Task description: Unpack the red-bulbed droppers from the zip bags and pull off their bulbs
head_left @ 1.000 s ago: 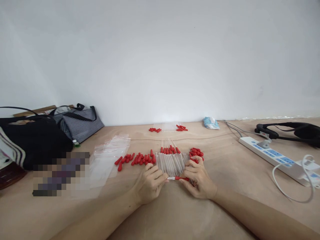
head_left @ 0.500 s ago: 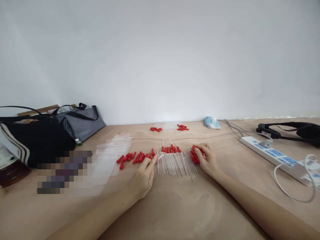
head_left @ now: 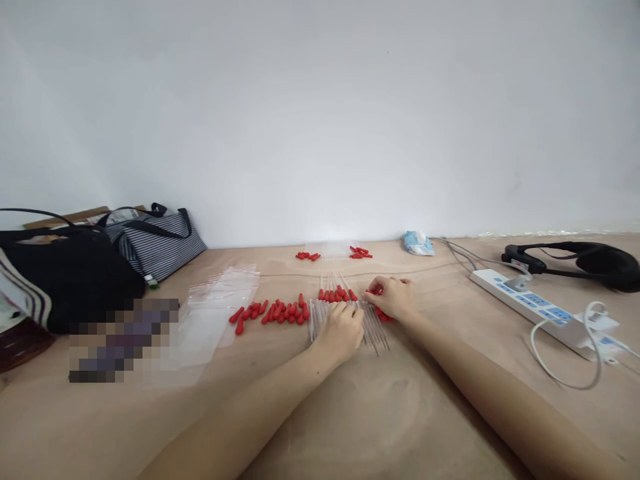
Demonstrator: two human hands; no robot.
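My left hand (head_left: pixel 341 330) is over the row of clear glass dropper tubes (head_left: pixel 376 333). Its fingers are curled closed, and they hide whatever is between them. Just to the right, my right hand (head_left: pixel 394 298) pinches a red rubber bulb (head_left: pixel 371 293) close to the left fingertips. More red bulbs (head_left: pixel 384 316) lie partly hidden beneath the right hand. Several droppers with red bulbs fitted (head_left: pixel 337 293) lie behind the tubes, their thin ends pointing to the wall. A pile of loose red bulbs (head_left: pixel 285 311) is to the left of the tubes.
Clear zip bags (head_left: pixel 210 327) lie at left, near a striped bag (head_left: pixel 163 245) and a black bag (head_left: pixel 95 280). Red-bulbed droppers (head_left: pixel 361 253) lie by the wall. A blue-and-white packet (head_left: pixel 419 243), a power strip (head_left: pixel 537 310) with cables and a black headset (head_left: pixel 575 263) are at right.
My left hand has moved right, from beside the loose bulbs to over the glass tubes. My right hand has lifted off the right-hand bulbs slightly leftward, with a red bulb in its fingertips.
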